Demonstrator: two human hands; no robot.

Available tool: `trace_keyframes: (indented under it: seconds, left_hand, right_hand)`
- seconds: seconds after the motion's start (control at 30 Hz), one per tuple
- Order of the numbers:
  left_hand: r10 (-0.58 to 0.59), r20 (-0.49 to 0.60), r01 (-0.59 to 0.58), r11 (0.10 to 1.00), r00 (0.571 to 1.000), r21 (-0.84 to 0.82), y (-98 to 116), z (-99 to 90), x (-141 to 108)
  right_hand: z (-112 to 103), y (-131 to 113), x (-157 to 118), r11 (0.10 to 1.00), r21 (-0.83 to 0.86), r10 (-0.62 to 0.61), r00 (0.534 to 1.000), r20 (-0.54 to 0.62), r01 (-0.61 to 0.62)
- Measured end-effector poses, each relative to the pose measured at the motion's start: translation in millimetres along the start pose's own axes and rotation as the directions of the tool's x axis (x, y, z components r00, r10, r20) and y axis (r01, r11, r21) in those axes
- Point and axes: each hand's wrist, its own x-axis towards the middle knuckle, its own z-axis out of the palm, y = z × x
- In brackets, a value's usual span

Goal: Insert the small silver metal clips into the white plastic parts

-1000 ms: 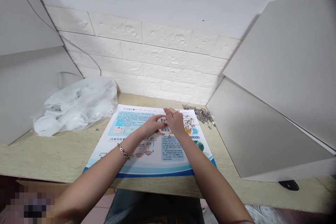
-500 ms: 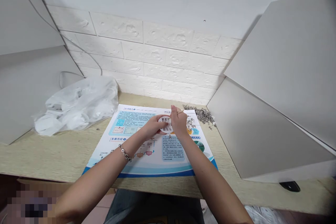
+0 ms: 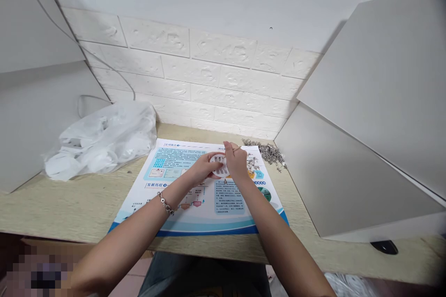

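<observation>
In the head view, with the clock face centred on the hands, a crumpled translucent plastic bag (image 3: 128,123) lies between 9 and 10 o'clock on the pale wood-grain worktop (image 3: 69,206), holding flat white pieces, some with rounded edges. Between 4 and 5 o'clock, below the worktop's near edge, a clear plastic bag (image 3: 351,284) shows in part; what it holds is hard to make out.

At the centre, a round white disc with slot-like grey marks (image 3: 220,171) is up in the hands, over a blue-and-white printed sheet (image 3: 209,226). The left hand (image 3: 202,168) grasps it from its 9 o'clock side, thumb across the face and fingers around the rim. The right hand (image 3: 237,164) is at the disc's 3 o'clock side, curled, its fingers pinching a thin tan stick (image 3: 238,148); whether the stick's tip touches the disc cannot be told.

The left forearm, with a silver chain bracelet (image 3: 165,203) at the wrist, comes in between 7 and 8 o'clock; the right forearm comes from about 5 o'clock. Small silvery pieces (image 3: 253,163) are scattered on the sheet just beside the right hand at 3 o'clock, and a heap of silver metal bits (image 3: 271,154) lies between 2 and 3 o'clock.
</observation>
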Motion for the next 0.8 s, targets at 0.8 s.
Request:
trace_keyframes:
  seconds: [0.8]
  left_hand:
    - [0.314, -0.17, -0.204, 0.859, 0.934, 0.469, 2.4, -6.5, -0.8]
  right_hand:
    - [-6.6, 7.2, 0.4, 0.812, 0.349, 0.354, 0.87, 0.343, -0.468]
